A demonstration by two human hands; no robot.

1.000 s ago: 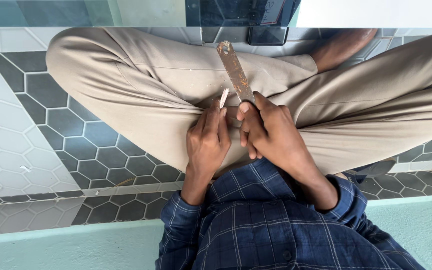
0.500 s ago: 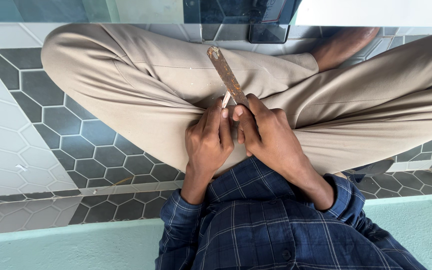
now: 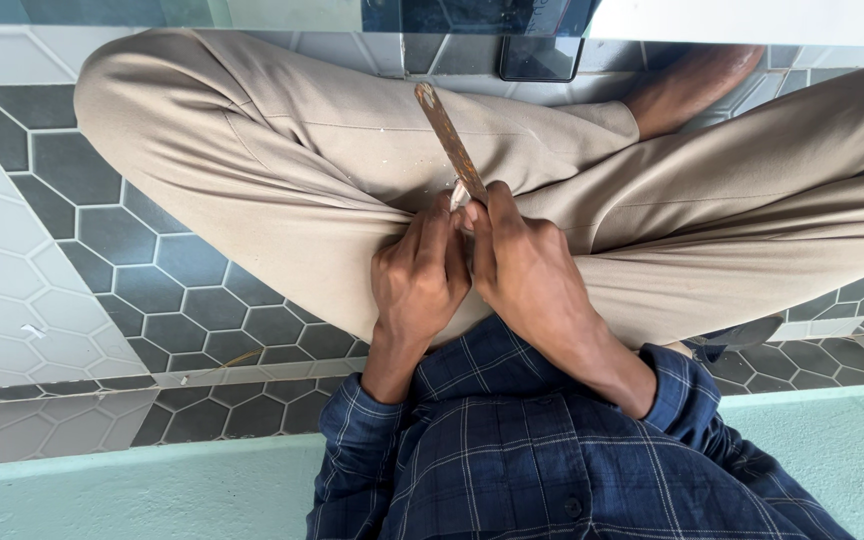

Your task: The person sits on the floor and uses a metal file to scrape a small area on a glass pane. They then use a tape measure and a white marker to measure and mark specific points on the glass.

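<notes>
I sit cross-legged in beige trousers [image 3: 282,150] with both hands pressed together over my lap. My right hand [image 3: 530,275] grips a long, rusty brown blade [image 3: 445,130] that slants up and to the left from my fingers. My left hand [image 3: 417,280] pinches a small white sliver [image 3: 460,193] right against the blade's base; only its tip shows between the fingertips. The two hands touch each other at the thumbs.
The floor has grey and white hexagon tiles [image 3: 152,290]. A dark flat phone-like slab [image 3: 542,50] lies on the floor beyond my legs. My bare foot [image 3: 697,85] rests at the upper right. A pale green ledge [image 3: 132,490] runs beside my checked blue shirt.
The blade's tip has swung a little to the left. My hands have closed together, and the white sliver shows less than before.
</notes>
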